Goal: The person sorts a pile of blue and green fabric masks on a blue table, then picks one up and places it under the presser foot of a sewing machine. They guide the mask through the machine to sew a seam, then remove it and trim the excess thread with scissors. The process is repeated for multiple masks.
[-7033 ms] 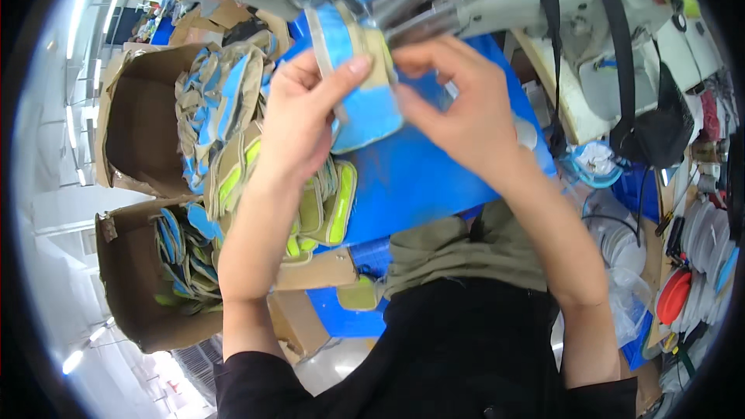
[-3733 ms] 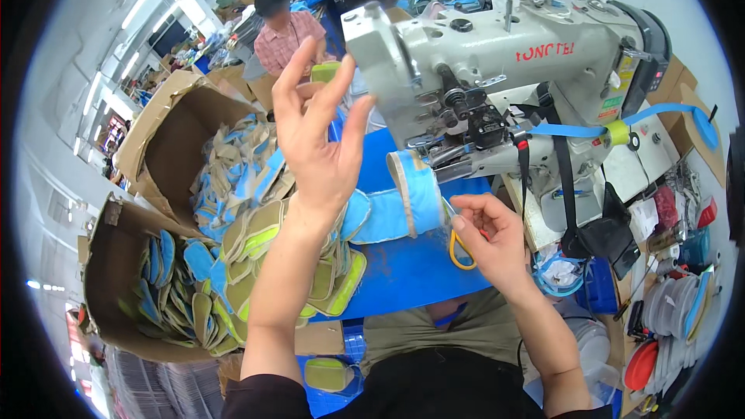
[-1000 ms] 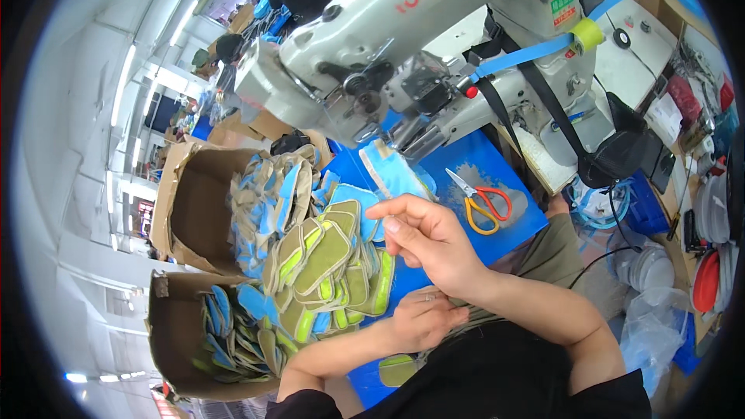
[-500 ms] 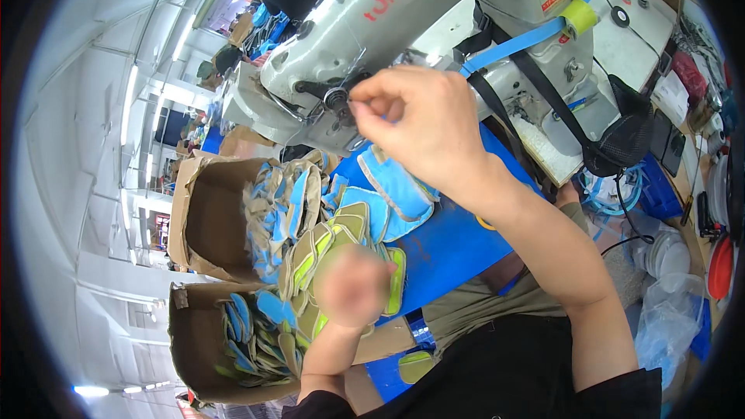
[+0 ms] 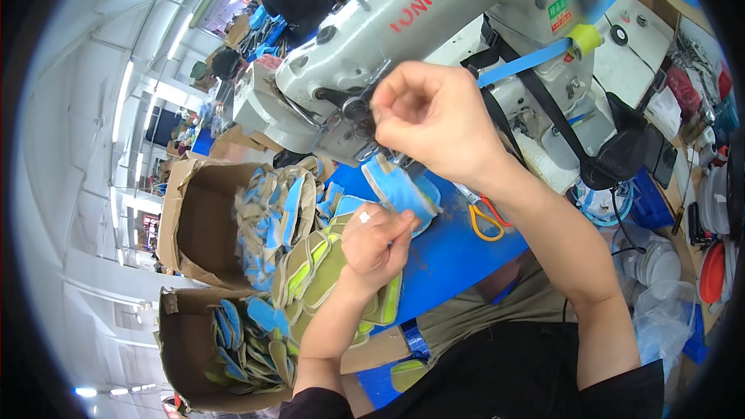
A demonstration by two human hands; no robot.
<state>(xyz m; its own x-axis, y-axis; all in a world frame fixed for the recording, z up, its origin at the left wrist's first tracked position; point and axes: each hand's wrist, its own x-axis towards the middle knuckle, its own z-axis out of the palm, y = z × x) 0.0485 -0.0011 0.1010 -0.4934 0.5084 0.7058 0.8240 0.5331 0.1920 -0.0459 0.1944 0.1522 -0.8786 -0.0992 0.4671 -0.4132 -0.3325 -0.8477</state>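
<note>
My right hand is raised at the grey sewing machine's dark round knobs, thumb and fingers pinched; what they hold is hidden. Below it my left hand is closed over the pile of olive, lime-edged fabric pieces, fingertips beside a blue, beige-bordered piece; I cannot make out anything in them. Orange-and-red handled scissors lie right of that piece on the blue work surface.
Two cardboard boxes stand on the left, the lower holding fabric pieces. Blue tape and black straps hang at the machine. Spools and discs crowd the right. People are in the background.
The scissors my right hand held 3.7 seconds ago now lie down. That hand has risen to the machine's knobs. In the last half second my left hand has moved up toward the blue piece.
</note>
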